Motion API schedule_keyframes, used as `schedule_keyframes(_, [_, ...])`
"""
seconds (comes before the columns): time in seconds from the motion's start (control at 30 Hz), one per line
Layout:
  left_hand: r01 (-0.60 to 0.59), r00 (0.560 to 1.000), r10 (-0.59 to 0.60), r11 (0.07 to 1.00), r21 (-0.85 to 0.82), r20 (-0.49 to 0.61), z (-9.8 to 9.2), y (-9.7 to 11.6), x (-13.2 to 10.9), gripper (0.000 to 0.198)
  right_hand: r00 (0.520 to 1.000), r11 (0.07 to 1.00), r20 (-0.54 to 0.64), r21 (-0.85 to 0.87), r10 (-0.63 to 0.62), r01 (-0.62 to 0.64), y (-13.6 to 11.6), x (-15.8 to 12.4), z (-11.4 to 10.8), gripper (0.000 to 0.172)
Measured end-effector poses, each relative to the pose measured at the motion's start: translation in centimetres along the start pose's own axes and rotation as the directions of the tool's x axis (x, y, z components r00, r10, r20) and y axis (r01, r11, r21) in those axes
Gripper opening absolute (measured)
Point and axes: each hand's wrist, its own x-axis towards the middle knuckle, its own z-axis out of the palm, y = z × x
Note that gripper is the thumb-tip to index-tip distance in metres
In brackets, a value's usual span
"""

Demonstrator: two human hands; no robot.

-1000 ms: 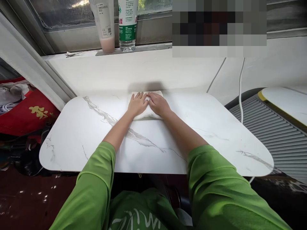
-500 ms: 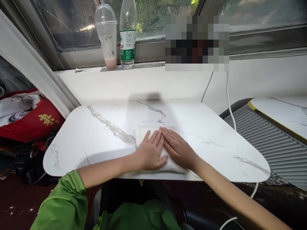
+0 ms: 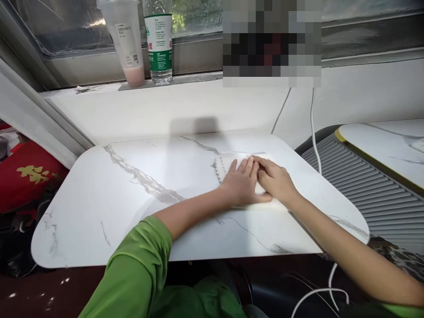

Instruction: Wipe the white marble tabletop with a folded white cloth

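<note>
Both hands rest on a small folded white cloth (image 3: 227, 164) that lies on the white marble-patterned table (image 3: 198, 238). My left hand (image 3: 241, 183) lies flat on it with the fingers spread and the thumb out to the right. Beside it, my right hand (image 3: 277, 179) presses on the cloth's right part, its bent fingers meeting the left fingertips. Much of the cloth is hidden under the hands. Its left edge shows a wavy, stitched-looking trim.
On the window sill stand a plastic cup (image 3: 127, 53) with a little pink drink and a water bottle (image 3: 160, 48). A white cable (image 3: 313, 128) hangs at the right, near a grey ribbed surface (image 3: 351, 176). A red bag (image 3: 29, 176) sits at the left.
Both hands and the cloth have moved to the right and farther across the table. My right hand's fingers, stretched out before, are now more bent. The view has shifted too.
</note>
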Motion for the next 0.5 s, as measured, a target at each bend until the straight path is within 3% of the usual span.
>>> schedule_keyframes(0.1, [0.042, 0.999, -0.042, 0.999, -0.003, -0.002, -0.1, -1.8, 3.0, 0.088, 0.994, 0.993, -0.001, 0.039, 0.114, -0.113, 0.9, 3.8, 0.7, 0.043])
schedule_keyframes(0.27, [0.19, 0.981, -0.19, 0.982, -0.008, -0.032, 0.0, -4.1, 6.9, 0.082, 0.993, 0.975, -0.009, 0.191, 0.118, -0.114, 2.9, 9.5, 2.4, 0.04])
schedule_keyframes(0.37, [0.191, 0.979, -0.193, 0.981, -0.029, -0.059, 0.4, -4.7, 7.8, 0.079, 0.988, 0.972, -0.05, 0.191, 0.149, -0.137, 3.3, 10.7, 3.3, 0.041])
schedule_keyframes(0.5, [0.181, 0.978, -0.184, 0.983, -0.043, -0.093, 0.6, -4.7, 7.1, 0.073, 0.984, 0.973, -0.098, 0.192, 0.149, -0.128, 3.3, 10.0, 3.3, 0.04])
